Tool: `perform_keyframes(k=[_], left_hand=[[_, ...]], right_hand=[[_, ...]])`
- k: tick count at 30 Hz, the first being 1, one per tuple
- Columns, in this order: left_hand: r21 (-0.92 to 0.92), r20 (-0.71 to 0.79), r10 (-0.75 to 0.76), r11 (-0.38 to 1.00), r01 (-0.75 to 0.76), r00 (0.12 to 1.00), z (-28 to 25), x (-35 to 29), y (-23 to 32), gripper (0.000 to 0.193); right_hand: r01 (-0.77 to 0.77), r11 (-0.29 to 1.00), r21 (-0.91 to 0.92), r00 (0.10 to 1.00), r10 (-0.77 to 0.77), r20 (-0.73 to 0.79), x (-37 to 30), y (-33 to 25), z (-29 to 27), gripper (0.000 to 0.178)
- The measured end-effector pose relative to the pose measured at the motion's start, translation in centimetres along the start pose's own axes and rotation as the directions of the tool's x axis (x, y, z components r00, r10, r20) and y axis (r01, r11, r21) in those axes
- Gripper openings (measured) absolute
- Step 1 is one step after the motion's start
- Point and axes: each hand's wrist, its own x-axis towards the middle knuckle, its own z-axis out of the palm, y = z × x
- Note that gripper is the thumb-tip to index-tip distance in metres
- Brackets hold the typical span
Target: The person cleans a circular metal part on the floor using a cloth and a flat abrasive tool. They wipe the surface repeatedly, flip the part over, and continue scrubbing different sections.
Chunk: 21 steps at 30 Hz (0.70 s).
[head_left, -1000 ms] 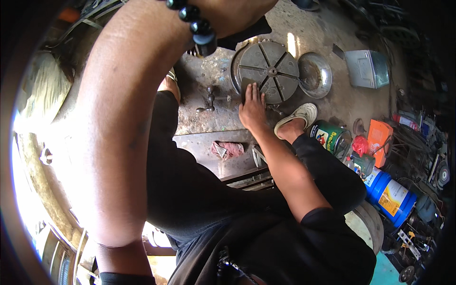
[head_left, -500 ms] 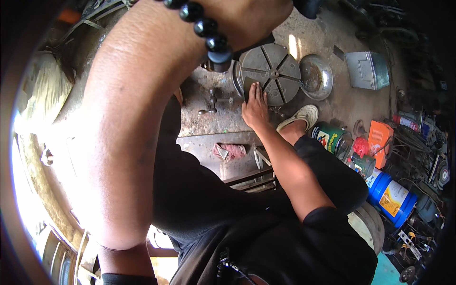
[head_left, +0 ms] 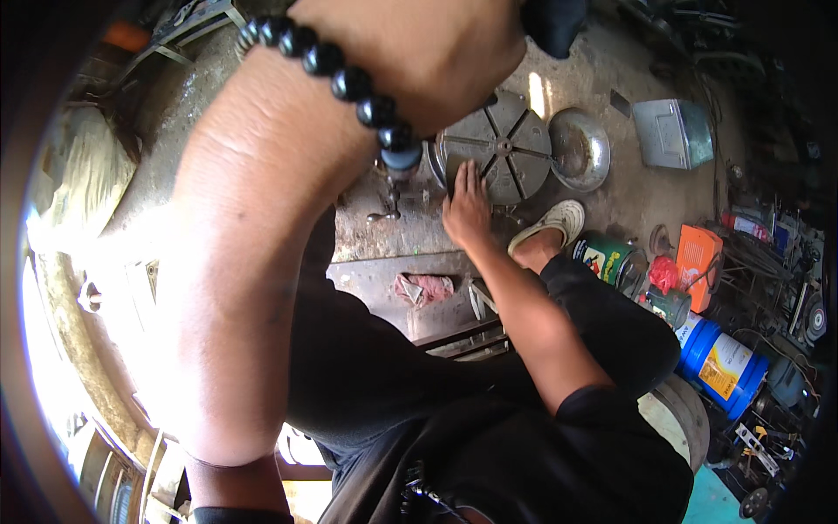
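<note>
Raised close to the camera, my left hand [head_left: 419, 54] fills the top of the view, with a bracelet of black beads [head_left: 351, 84] at its wrist. Its fingers look curled, but their tips are hidden. A dark rounded thing [head_left: 556, 24] shows just past the knuckles; I cannot tell what it is. Farther off, my right hand [head_left: 468, 211] lies with fingers stretched and together on a thin dark plate [head_left: 455, 166]. The plate rests at the near left edge of a round slotted metal table [head_left: 521, 155], whose far left part is hidden behind my left hand.
A shallow metal bowl [head_left: 597, 150] sits right of the round table, a metal box [head_left: 659, 131] beyond it. Crank handles [head_left: 392, 205] and a reddish cloth [head_left: 424, 288] lie nearer. My shoe [head_left: 563, 220], a green bucket [head_left: 602, 255], an orange case [head_left: 698, 266] and a blue bucket [head_left: 717, 362] line the right.
My left hand and wrist have shifted a little down in the view. The right hand has slid slightly nearer, its fingers still on the plate.
</note>
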Motion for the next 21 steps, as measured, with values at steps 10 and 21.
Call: perform_keyframes(k=[10,21], left_hand=[[0.009,0.003,0.199,0.98,-0.199,0.98,-0.1,-1.0,-2.9,0.021],[0.095,-0.08,0.224,0.972,-0.216,0.971,0.3,-1.5,-3.2,0.016]], right_hand=[[-0.039,0.999,-0.038,0.998,0.037,-0.058,1.2,0.4,0.4,0.078],[-0.041,0.992,-0.12,0.999,0.039,-0.018,2.9,2.1,0.4,0.077]])
